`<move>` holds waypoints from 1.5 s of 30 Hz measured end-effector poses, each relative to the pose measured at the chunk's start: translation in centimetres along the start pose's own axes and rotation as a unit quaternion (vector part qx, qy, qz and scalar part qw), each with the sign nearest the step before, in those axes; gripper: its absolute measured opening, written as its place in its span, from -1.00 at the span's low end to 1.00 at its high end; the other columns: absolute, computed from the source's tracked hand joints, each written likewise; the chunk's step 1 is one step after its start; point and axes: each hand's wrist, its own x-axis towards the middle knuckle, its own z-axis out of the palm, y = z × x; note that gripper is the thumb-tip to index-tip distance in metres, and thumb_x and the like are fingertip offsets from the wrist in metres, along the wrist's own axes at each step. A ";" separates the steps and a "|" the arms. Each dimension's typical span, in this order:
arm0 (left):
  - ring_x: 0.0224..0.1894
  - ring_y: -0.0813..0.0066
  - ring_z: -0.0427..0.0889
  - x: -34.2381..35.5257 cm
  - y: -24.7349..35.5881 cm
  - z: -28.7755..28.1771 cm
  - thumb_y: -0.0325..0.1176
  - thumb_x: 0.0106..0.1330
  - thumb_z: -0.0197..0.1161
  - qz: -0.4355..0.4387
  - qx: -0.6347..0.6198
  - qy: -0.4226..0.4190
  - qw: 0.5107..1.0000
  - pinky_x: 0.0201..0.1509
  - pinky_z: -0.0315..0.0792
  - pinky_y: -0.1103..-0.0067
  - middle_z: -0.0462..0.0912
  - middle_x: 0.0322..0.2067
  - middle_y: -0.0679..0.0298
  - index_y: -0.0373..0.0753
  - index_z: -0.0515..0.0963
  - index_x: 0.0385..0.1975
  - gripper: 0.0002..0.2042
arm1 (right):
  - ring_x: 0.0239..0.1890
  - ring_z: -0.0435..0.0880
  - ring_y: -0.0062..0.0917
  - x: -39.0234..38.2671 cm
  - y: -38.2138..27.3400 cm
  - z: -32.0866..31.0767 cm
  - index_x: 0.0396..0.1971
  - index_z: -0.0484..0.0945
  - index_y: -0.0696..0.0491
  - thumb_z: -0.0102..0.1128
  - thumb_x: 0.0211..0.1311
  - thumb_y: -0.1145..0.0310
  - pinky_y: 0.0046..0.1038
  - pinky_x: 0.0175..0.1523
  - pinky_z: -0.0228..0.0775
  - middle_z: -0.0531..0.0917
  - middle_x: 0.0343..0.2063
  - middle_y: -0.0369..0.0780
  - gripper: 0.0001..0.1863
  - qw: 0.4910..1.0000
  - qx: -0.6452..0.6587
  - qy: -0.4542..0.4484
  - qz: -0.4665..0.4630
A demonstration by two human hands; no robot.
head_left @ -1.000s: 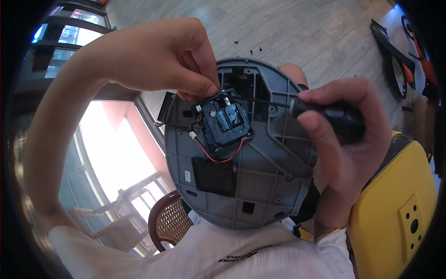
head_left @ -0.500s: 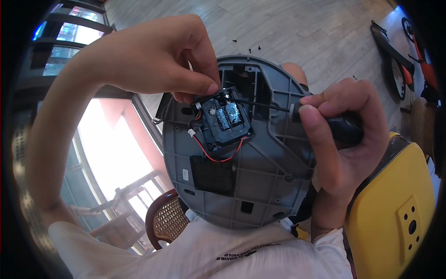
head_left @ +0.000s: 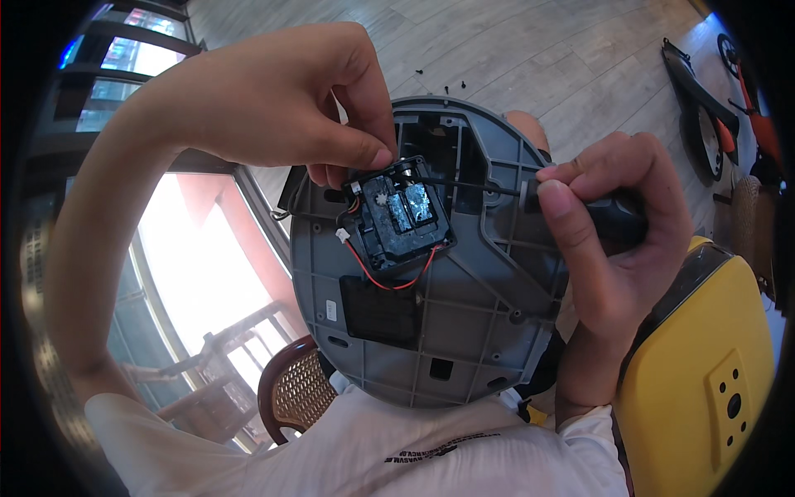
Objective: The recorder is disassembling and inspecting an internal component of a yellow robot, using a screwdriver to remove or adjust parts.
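A round grey ribbed plastic base (head_left: pixel 460 327) rests across my lap. Over its upper middle sits a small black motor module (head_left: pixel 383 225), its top uncovered, with shiny grease on two metal-looking parts. Red wires (head_left: pixel 374 280) loop off it to a white connector (head_left: pixel 342 235). My left hand (head_left: pixel 290 112) pinches the module's far edge between thumb and fingers; some fingertips are hidden behind it. In my right hand (head_left: pixel 625 248) is a screwdriver (head_left: pixel 609 217) with a dark handle. Its long thin shaft points left into the module's far corner, where the tip is hard to make out.
Several small dark screws (head_left: pixel 448 90) lie on the wood-look floor (head_left: pixel 530 50) beyond the base. A yellow case (head_left: pixel 704 356) stands at my right. A woven-back chair (head_left: pixel 302 389) is at lower left. Part of a ride-on toy or scooter (head_left: pixel 704 124) shows far right.
Both hands keep their grips. The module and the screwdriver have shifted only very slightly.
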 end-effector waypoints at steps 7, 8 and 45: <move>-0.51 0.54 0.73 0.0 0.0 0.0 -0.42 0.33 0.38 0.000 -0.004 0.008 1.000 -0.47 0.65 0.69 0.71 -0.49 0.12 -0.48 0.65 -0.34 -0.81 | -0.33 0.61 -0.59 -0.1 0.5 0.0 -0.42 0.47 0.11 0.38 0.13 0.52 -0.61 -0.10 0.38 0.56 -0.49 -0.25 -0.81 0.999 0.028 -0.005 0.015; -0.51 0.54 0.73 0.0 -0.1 0.1 -0.42 0.33 0.38 0.004 -0.005 0.016 1.000 -0.47 0.65 0.69 0.71 -0.50 0.12 -0.48 0.65 -0.34 -0.81 | -0.33 0.61 -0.59 -0.1 0.5 0.0 -0.42 0.47 0.11 0.38 0.13 0.52 -0.61 -0.10 0.38 0.56 -0.49 -0.25 -0.81 0.999 0.027 -0.005 0.015; -0.24 0.30 0.71 -4.0 0.6 4.4 -0.12 -0.02 0.63 0.067 0.136 0.135 0.979 -0.28 0.66 0.53 0.64 -0.30 0.08 -0.45 0.58 -0.16 -0.43 | -0.36 0.60 -0.58 -1.4 0.0 0.4 -0.43 0.45 0.12 0.35 0.08 0.59 -0.61 -0.13 0.35 0.61 -0.46 -0.19 -0.80 0.999 -0.023 0.017 -0.024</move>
